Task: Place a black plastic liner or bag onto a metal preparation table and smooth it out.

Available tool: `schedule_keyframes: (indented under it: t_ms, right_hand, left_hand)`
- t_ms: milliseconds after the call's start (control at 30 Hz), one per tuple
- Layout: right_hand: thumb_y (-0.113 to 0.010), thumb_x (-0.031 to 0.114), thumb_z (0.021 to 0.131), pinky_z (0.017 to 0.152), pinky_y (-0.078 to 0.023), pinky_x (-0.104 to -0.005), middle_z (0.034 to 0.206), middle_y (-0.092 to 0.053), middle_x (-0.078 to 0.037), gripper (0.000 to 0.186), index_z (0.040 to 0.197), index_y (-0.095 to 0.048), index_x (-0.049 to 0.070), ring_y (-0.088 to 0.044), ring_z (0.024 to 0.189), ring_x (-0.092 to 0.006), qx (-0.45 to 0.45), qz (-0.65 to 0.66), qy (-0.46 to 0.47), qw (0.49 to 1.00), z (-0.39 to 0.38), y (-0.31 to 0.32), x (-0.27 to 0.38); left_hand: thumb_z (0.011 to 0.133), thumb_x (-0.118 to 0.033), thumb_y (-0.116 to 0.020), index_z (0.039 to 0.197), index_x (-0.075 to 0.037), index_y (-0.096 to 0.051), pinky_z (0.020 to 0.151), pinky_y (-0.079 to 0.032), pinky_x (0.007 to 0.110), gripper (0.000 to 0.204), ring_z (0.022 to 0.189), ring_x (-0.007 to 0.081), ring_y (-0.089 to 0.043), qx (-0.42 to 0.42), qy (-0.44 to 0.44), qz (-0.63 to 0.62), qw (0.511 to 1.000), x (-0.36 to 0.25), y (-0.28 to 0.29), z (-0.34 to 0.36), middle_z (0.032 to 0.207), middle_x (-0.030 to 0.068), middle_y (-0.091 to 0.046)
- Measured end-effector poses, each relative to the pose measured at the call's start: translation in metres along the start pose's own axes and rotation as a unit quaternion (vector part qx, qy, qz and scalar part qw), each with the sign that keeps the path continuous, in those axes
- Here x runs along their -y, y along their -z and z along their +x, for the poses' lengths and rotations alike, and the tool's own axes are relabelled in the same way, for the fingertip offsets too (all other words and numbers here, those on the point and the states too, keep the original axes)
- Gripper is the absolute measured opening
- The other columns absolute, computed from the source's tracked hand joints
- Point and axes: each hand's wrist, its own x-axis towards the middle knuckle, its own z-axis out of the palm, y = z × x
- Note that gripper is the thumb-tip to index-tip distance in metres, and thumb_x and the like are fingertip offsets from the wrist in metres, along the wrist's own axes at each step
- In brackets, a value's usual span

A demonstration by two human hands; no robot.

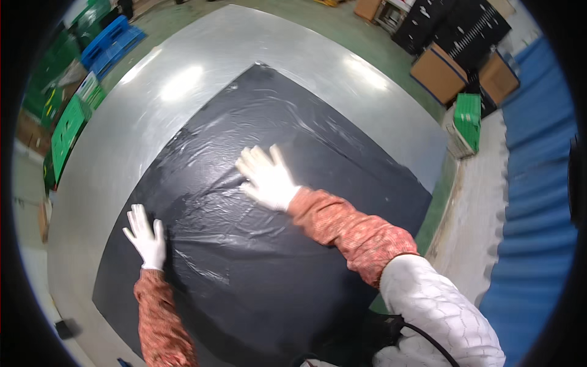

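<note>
A large black plastic sheet [257,269] lies spread over a shiny metal table [287,43], with creases and glossy wrinkles across its middle and far part. My left hand [147,237], in a white glove, rests near the sheet's left edge, its fingers stretched out. Over the middle of the sheet is my right hand [267,177], also white-gloved, palm down with fingers spread and slightly blurred. Neither hand holds anything. Whether the right palm presses on the plastic or hovers just above it, I cannot tell.
Green crates [68,131] and a blue pallet [111,46] stand beyond the table's left side. To the far right are cardboard boxes [438,72], a green-and-white crate [466,125] and a blue curtain [538,177]. A black cable [431,339] hangs by my right arm.
</note>
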Motion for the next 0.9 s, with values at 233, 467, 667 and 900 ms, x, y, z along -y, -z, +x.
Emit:
schedule_keyframes:
  t_ms: [233,467,667,900]
  right_hand:
    - [-0.045,0.047,0.092,0.108,-0.025,-0.058,0.146,-0.042,-0.009,0.054,0.138,-0.046,0.017,-0.038,0.134,-0.0321,-0.013,-0.134,-0.276,0.952,-0.109,0.083,-0.164]
    - [-0.04,0.04,0.097,0.114,-0.011,-0.0557,0.154,-0.027,-0.015,0.061,0.145,-0.033,0.004,-0.022,0.143,-0.0275,0.029,-0.144,-0.371,0.917,-0.172,0.098,-0.178]
    - [-0.039,0.042,0.097,0.116,-0.014,-0.0476,0.153,-0.028,-0.017,0.061,0.144,-0.035,0.004,-0.024,0.143,-0.0291,0.07,0.05,-0.252,0.964,-0.079,0.061,-0.126]
    - [-0.037,0.044,0.097,0.117,-0.013,-0.0461,0.157,-0.02,-0.01,0.064,0.15,-0.025,0.009,-0.018,0.145,-0.0244,0.096,-0.036,-0.259,0.96,-0.068,0.058,-0.159]
  left_hand:
    - [0.084,-0.033,-0.059,0.143,-0.006,-0.038,0.113,-0.003,0.061,0.068,0.144,0.0378,-0.015,0.109,-0.115,-0.096,0.983,-0.083,0.038,-0.088,0.154,0.0181,-0.025]
    - [0.085,-0.042,-0.059,0.14,-0.007,-0.042,0.11,-0.008,0.064,0.068,0.14,0.0405,-0.023,0.06,-0.139,-0.141,0.978,-0.092,0.034,-0.102,0.148,0.0197,-0.034]
    - [0.085,-0.053,-0.056,0.138,-0.014,-0.046,0.106,-0.015,0.068,0.066,0.137,0.0373,-0.032,0.104,-0.219,-0.114,0.963,-0.104,0.052,-0.178,0.146,0.0153,-0.039]
    - [0.083,-0.053,-0.058,0.136,-0.015,-0.05,0.105,-0.017,0.068,0.065,0.135,0.0356,-0.034,0.109,-0.211,-0.103,0.966,-0.11,0.061,-0.178,0.144,0.0128,-0.042]
